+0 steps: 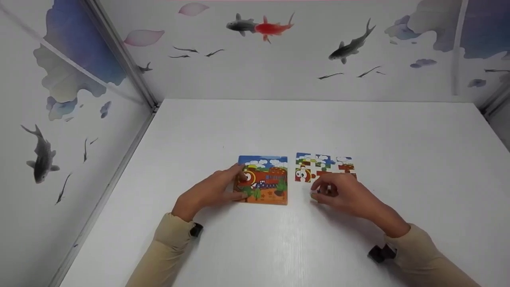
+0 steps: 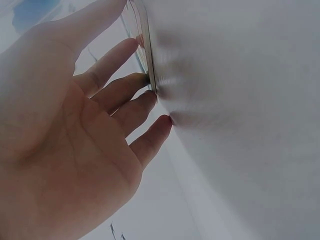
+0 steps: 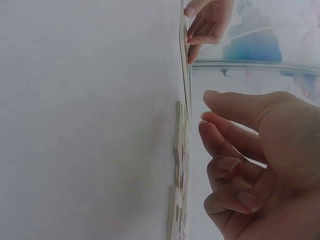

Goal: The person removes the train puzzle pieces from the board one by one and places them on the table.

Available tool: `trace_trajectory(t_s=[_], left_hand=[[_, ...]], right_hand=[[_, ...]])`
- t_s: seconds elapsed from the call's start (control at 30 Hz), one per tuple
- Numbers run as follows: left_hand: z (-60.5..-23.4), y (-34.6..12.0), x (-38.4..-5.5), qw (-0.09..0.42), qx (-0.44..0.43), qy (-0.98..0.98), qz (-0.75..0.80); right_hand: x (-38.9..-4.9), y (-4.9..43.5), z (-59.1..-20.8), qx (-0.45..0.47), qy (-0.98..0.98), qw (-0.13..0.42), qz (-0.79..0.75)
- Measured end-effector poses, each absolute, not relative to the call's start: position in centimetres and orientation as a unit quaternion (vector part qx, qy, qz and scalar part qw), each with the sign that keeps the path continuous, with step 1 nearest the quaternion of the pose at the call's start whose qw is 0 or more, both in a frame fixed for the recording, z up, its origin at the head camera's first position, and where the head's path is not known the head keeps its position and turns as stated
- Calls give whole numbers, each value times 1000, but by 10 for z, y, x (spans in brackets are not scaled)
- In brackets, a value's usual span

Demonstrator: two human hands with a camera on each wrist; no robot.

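A square picture board (image 1: 265,194) with a red cartoon figure, clouds and green plants lies flat on the white table. My left hand (image 1: 213,189) rests at its left edge, some fingertips on the picture; in the left wrist view the fingers (image 2: 120,60) are spread along the board's side. To the right lie jigsaw pieces (image 1: 303,174), some joined, with white gaps between. My right hand (image 1: 346,195) hovers at the near side of these pieces and hides part of them. In the right wrist view its thumb (image 3: 235,106) and index finger stand apart with nothing between them, the other fingers bent.
The white table (image 1: 255,247) reaches to a back wall (image 1: 279,79) and a left wall (image 1: 79,139), both painted with fish and petals. Dark wrist bands (image 1: 382,253) sit at both sleeves.
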State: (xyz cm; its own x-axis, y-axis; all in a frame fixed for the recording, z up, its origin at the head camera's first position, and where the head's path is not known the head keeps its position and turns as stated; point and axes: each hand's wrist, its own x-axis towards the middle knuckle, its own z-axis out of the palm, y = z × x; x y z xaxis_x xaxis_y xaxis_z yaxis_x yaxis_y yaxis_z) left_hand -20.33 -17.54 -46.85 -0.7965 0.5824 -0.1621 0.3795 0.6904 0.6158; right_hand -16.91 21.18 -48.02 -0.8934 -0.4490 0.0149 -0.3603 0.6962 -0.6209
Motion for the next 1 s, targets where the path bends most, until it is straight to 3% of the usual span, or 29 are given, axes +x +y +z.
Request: trace_trajectory(t_s=[0.3,1.0], left_hand=[[-471,-176,-205,176,266,903,288],[-469,-176,-204,189,236,910,283]], right_hand=[[-172,182,-481,-248,907,52,-336],[-183,115,-481,-278,874,95,-388]])
